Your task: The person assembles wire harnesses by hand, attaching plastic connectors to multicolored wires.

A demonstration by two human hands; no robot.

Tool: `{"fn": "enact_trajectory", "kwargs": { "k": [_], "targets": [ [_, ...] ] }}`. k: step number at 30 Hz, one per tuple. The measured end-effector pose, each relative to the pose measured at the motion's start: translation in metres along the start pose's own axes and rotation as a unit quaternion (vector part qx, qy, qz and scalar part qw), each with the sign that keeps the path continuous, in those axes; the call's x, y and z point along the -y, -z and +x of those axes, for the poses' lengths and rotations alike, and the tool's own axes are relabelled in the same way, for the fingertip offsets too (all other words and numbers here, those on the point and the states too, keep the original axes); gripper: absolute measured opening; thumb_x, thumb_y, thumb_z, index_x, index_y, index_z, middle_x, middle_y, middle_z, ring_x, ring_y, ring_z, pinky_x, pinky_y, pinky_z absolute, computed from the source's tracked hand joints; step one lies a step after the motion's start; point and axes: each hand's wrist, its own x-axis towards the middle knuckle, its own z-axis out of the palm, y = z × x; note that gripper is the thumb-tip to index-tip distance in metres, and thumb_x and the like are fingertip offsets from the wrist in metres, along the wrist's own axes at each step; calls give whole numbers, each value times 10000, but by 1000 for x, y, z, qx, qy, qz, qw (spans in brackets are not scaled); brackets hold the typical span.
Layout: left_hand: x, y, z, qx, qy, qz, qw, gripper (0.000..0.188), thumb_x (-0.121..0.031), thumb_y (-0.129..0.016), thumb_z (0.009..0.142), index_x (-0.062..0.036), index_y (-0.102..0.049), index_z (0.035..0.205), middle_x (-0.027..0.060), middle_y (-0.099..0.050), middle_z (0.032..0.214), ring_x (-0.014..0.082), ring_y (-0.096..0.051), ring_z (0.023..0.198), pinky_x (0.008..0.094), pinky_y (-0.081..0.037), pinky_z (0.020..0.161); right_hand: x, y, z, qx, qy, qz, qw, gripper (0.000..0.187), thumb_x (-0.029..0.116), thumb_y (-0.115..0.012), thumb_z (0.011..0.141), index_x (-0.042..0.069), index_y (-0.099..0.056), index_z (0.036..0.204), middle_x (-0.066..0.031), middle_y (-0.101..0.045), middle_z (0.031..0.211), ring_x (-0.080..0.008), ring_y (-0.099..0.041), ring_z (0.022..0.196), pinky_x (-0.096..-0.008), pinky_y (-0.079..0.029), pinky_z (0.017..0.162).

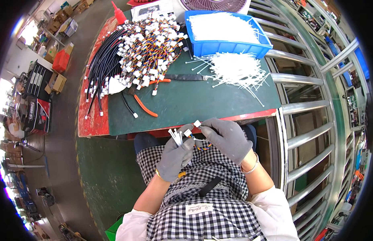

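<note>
Clock: 12 = top of view, read from the hands.
Left hand point(174, 158): grey glove, fingers closed round a bunch of ties point(176, 137), heads poking out toward 11.
Right hand point(228, 138): grey glove, finger and thumb narrowed on a small white plug point(197, 123), at the hand's 10 o'clock.
Second plug point(188, 132): just beside left fingertips; cannot tell if that hand grips it.
Wires point(203, 148): multicolour, sagging between the hands, above the lap.
White strand: thin, between the hands; cannot tell if looped round wires.
Hands' spot: just off the table's near edge, over checked apron point(218, 217) at 6.
Table: red top point(94, 123), green mat point(186, 100) on it.
Harness pile point(150, 52): 11 o'clock, heaped, many white plugs, black cables point(104, 60) on its 9 o'clock side.
Pliers point(145, 106): 10 o'clock, orange handles, head partly hidden by cables.
Loose ties point(238, 72): 1 o'clock, on mat, against bin front.
Blue bin point(218, 49): beyond them, heaped with white ties.
Bottle point(119, 16): red, 11, behind pile.
Fan point(212, 4): 12, cut off by top edge.
Rollers point(309, 136): 3 o'clock, metal, right beside table.
</note>
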Motion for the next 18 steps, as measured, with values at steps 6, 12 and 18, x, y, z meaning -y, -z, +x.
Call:
{"fn": "enact_trajectory", "kwargs": {
  "k": [6,12,18],
  "targets": [
    [1,1,-1,13,-3,1,1000,592,-225,-573,977,-14,-341,1478,97,-639,978,5,-383,544,166,-346,473,1,0,1,26,-27,-20,999,262,267,-565,953,44,-684,1023,-163,-690,849,-330,-671,782,-409,-509,695],
    [3,3,0,20,-8,-7,1000,591,-234,-575,979,-16,-346,1478,98,-640,973,5,-380,539,164,-346,469,2,2,3,29,-18,-35,999,268,275,-566,953,46,-683,1027,-168,-688,850,-338,-667,788,-410,-506,696],
    [-5,-1,1,-25,-22,-22,999,533,-164,-575,968,-29,-379,1445,109,-660,953,11,-385,513,173,-347,448,-3,2,4,21,-34,96,995,240,232,-587,958,11,-665,1012,-97,-670,810,-204,-641,694,-332,-494,665]
  ]
}}
